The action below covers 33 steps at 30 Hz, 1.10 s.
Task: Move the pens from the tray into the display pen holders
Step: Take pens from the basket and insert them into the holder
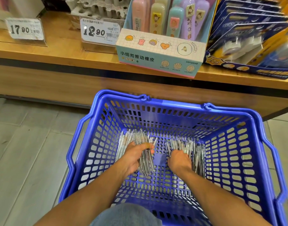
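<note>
Denim at the bottom edge [125,215] — a knee, it seems — sits closest, with both bare forearms reaching past it into a big blue plastic basket [247,160] standing on the grey tiled floor [25,152]. Behind the basket runs a long wooden shelf [58,51] carrying the stock. On its right end lies a dark blue and yellow display box [254,38] of blister-packed goods; its print is too blurred to read. Next to it stands a pale blue carton [158,54] marked "小纽扣推动橡皮", "12个装" and "AXPQ4246", filled with upright pastel push erasers [174,17] in pink, yellow, mint and lilac. Left of the carton are two price tags — one reads "12.90" [100,31], the other "17.90" [25,29] — whose small print is illegible. Down in the basket, clear-barrelled pens [197,154] lie in two heaps on the perforated floor, one at the left and one at the right. Left hand [135,156] is curled round a thick bundle of pens, thumb across the top. Right hand [179,160] is pressed into the right-hand heap, fingers buried among the pens, so whether it grips any cannot be told.
</note>
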### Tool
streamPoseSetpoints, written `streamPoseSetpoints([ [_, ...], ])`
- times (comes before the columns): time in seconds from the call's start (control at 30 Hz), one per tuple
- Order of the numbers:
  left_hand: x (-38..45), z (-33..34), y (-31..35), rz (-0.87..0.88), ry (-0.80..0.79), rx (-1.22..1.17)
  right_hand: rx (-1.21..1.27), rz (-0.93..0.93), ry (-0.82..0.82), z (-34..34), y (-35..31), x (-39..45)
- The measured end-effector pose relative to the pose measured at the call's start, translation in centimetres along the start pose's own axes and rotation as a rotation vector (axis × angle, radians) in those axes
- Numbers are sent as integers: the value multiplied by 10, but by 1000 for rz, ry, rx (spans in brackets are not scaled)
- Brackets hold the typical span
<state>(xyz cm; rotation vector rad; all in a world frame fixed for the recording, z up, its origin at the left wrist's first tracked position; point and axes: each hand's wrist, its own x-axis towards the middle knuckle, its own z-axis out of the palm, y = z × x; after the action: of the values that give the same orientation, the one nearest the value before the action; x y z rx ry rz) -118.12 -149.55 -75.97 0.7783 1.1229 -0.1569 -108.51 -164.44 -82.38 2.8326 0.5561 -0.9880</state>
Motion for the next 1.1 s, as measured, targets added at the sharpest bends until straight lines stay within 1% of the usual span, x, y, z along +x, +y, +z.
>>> streamPoseSetpoints([
  [0.07,1,0,0,-1,8,0,117,20,-1,0,2,3],
  [0.13,2,0,0,-5,15,-2,279,-9,-65,-3,4,6],
  [0.23,3,0,-1,-8,17,1,575,-150,-201,-14,4,1],
  [0.33,5,2,0,22,11,-1,881,-282,-238,-31,2,-10],
  [0.43,3,4,2,24,-1,-22,981,-398,-285,-43,-7,-22],
  [0.53,0,3,3,4,-73,-73,966,-443,-281,-44,-19,-31],
  [0.6,0,3,3,17,-53,-68,980,-457,-254,-40,-25,-31],
  [0.67,2,3,2,32,3,-43,990,-457,-234,-37,-28,-30],
  [0.73,2,4,4,27,31,-56,1002,-465,-253,-36,-27,-27],
  [0.8,0,4,6,17,29,-83,1011,-464,-284,-37,-21,-23],
  [0.87,2,2,5,21,11,-78,984,-391,-230,-36,-11,-13],
  [0.9,2,2,5,20,9,-70,932,-320,-164,-34,-4,-6],
  [0.97,3,0,4,11,4,-67,708,-168,-28,-27,11,7],
  [1.03,5,-1,3,2,0,-66,434,-98,27,-17,21,12],
  [1.1,7,-2,2,-1,-1,-63,215,-84,44,-9,23,13],
])
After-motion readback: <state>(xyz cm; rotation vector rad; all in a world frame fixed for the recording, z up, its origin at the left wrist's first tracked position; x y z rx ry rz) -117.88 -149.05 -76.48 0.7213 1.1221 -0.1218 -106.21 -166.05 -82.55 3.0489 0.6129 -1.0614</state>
